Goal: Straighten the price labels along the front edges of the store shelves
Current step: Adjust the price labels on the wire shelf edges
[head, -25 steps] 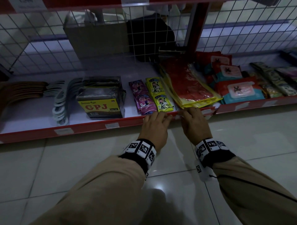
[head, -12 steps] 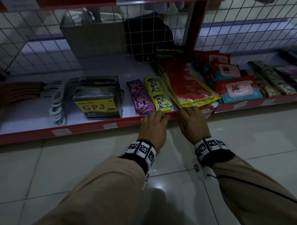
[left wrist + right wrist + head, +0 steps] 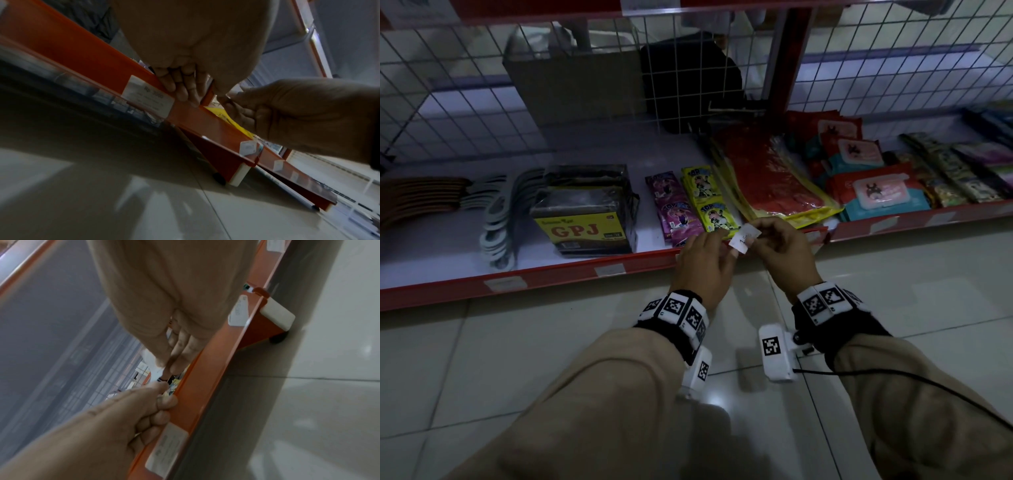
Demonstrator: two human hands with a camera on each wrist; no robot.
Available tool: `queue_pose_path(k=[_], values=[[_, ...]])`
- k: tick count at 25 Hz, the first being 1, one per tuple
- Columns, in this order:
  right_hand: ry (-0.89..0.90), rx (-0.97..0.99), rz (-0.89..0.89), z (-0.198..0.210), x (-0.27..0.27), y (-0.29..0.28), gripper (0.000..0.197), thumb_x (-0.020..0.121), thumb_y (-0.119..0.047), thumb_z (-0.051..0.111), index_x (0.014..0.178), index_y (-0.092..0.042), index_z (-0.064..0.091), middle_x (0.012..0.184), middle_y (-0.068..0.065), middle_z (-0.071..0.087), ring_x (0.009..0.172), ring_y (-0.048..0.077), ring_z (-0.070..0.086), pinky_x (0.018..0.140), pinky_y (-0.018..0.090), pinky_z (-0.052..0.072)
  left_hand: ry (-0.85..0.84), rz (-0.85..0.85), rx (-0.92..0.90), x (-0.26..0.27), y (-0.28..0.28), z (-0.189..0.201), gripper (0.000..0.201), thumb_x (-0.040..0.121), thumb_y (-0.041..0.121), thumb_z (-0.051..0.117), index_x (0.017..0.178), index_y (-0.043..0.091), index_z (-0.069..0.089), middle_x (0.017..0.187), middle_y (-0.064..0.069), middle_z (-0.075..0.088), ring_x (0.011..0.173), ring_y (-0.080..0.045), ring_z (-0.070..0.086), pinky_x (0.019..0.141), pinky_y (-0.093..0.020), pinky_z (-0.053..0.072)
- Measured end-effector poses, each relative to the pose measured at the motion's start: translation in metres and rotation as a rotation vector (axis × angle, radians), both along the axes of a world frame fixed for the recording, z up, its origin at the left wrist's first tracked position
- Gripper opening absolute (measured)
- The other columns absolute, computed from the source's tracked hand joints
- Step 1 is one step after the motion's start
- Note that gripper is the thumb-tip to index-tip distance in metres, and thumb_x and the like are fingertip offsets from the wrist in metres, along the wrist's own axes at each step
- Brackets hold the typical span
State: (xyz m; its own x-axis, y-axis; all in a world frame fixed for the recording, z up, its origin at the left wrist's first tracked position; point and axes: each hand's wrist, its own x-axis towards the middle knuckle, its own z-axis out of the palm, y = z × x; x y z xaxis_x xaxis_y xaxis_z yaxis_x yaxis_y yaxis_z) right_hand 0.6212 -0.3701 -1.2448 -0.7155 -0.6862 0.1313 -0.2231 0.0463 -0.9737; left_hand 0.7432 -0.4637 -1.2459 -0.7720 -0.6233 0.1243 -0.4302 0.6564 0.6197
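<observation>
Now both hands (image 3: pixel 743 253) pinch a small white paper price label (image 3: pixel 745 238).

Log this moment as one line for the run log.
stage: label out of rail | price label: pinched between both hands above red shelf edge | left hand: pinching | right hand: pinching

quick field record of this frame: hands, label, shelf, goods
left hand: fingers curled, pinching the lower end of the label
right hand: pinching the upper end of the same label
price label: small white slip, out of the rail, held tilted above the shelf edge
shelf rail: red, other labels seated in it
goods: black GPJ pack, sachets, wipes
</observation>
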Motion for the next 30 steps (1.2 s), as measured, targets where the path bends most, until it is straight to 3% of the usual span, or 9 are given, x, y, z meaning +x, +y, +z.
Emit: queue_pose_path(k=[6,9,12,14,16,20,24,27,30], values=[[0.002,-0.02,0.066,-0.002,0.004,0.001,0.018,0.086,0.004,0.062,0.103,-0.002,0.061,0.093,0.006,0.067,0.081,0.006,0.064,0.075,0.023,0.053,0.159,-0.037,0.073,0.004,-0.003,-0.003,0.029,0.086,0.03,0.049,0.104,0.009,0.059,0.101,-0.007,0.061,0.099,-0.026,0.049,0.082,-0.039,0.044],[0.058,0.036,0.079,-0.005,0.004,0.002,0.018,0.086,0.003,0.062,0.102,-0.005,0.063,0.095,0.007,0.067,0.084,0.011,0.063,0.078,0.028,0.053,0.101,-0.02,-0.009,0.001,-0.004,-0.003,0.02,0.092,0.025,0.05,0.094,0.008,0.06,0.094,-0.009,0.06,0.095,-0.028,0.049,0.08,-0.039,0.04],[0.346,0.131,0.127,0.001,0.001,0.005,0.018,0.084,-0.003,0.064,0.1,-0.011,0.065,0.094,0.0,0.066,0.087,0.009,0.06,0.076,0.024,0.048,0.025,-0.007,-0.078,-0.001,-0.003,-0.002,0.018,0.094,0.019,0.05,0.097,0.006,0.062,0.099,-0.011,0.059,0.098,-0.029,0.047,0.083,-0.039,0.038],[0.677,0.222,0.172,0.008,-0.004,0.007,0.015,0.085,-0.007,0.062,0.098,-0.013,0.066,0.093,0.003,0.067,0.089,0.019,0.056,0.075,0.032,0.045,-0.017,-0.027,-0.13,0.0,-0.001,-0.001,0.019,0.095,0.021,0.048,0.098,0.008,0.061,0.102,-0.009,0.057,0.099,-0.027,0.046,0.085,-0.038,0.037],[0.816,0.312,0.18,0.013,-0.011,0.007,0.015,0.085,-0.008,0.06,0.097,-0.014,0.068,0.089,0.006,0.069,0.086,0.027,0.054,0.072,0.037,0.044,-0.039,-0.044,-0.167,0.002,0.0,0.0,0.019,0.096,0.024,0.047,0.1,0.01,0.059,0.104,-0.007,0.057,0.1,-0.026,0.045,0.086,-0.037,0.037],[0.573,0.268,0.028,0.007,-0.014,0.003,0.012,0.087,-0.01,0.061,0.094,-0.017,0.066,0.086,0.004,0.065,0.087,0.021,0.055,0.072,0.028,0.04,0.017,-0.013,-0.092,0.004,0.001,0.001,0.021,0.093,0.023,0.05,0.111,0.013,0.055,0.106,-0.004,0.058,0.103,-0.023,0.046,0.089,-0.037,0.039],[0.509,0.249,-0.018,-0.007,-0.011,0.001,0.013,0.086,-0.006,0.062,0.092,-0.016,0.066,0.083,-0.001,0.064,0.085,0.017,0.054,0.067,0.02,0.033,-0.026,0.021,-0.102,0.004,0.003,0.001,0.037,0.09,0.019,0.05,0.128,0.017,0.047,0.109,0.0,0.057,0.108,-0.022,0.046,0.097,-0.038,0.034],[0.547,0.212,-0.02,-0.011,-0.007,0.0,0.012,0.086,-0.004,0.061,0.093,-0.012,0.067,0.088,0.004,0.067,0.087,0.022,0.056,0.071,0.026,0.039,-0.112,0.007,-0.222,0.003,0.004,-0.001,0.035,0.091,0.025,0.048,0.126,0.022,0.049,0.116,-0.002,0.052,0.113,-0.024,0.042,0.096,-0.038,0.027],[0.632,0.217,0.019,-0.012,-0.007,-0.001,0.014,0.085,0.0,0.059,0.093,-0.008,0.067,0.091,0.01,0.065,0.091,0.028,0.055,0.075,0.034,0.043,-0.189,0.005,-0.279,0.001,0.002,-0.003,0.028,0.092,0.029,0.046,0.118,0.02,0.053,0.116,-0.003,0.05,0.112,-0.026,0.04,0.093,-0.039,0.028]])
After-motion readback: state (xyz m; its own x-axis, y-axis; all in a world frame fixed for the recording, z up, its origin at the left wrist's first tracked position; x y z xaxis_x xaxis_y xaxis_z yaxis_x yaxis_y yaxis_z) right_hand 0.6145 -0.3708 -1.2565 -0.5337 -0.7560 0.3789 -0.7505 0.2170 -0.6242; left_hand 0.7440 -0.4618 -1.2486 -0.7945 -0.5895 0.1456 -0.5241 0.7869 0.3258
